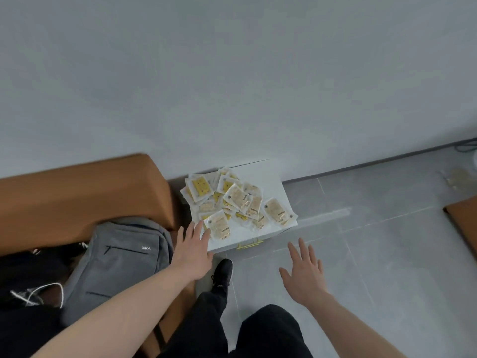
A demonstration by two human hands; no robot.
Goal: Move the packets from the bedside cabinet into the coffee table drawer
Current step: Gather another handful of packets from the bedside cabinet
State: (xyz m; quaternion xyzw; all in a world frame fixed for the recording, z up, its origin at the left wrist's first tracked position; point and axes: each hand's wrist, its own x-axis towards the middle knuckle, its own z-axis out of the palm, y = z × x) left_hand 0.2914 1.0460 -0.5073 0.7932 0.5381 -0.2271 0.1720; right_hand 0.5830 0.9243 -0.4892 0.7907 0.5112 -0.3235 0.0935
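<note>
A heap of several small packets [233, 200], clear with yellow and beige contents, lies on the white bedside cabinet [271, 177] against the wall. My left hand [192, 250] reaches out flat with straight fingers, its fingertips at the cabinet's front left corner beside the nearest packet [219, 224]. My right hand [304, 273] hovers spread and empty over the floor, in front of and to the right of the cabinet. A yellow drawer handle [249, 245] shows on the cabinet's front. The coffee table drawer is not in view.
A brown sofa or bed edge [77, 192] stands left of the cabinet with a grey backpack [118, 262] leaning on it. My black shoe [222, 273] stands just before the cabinet. Grey tiled floor [374, 241] stretches right; a brown piece of furniture [463, 220] sits at the right edge.
</note>
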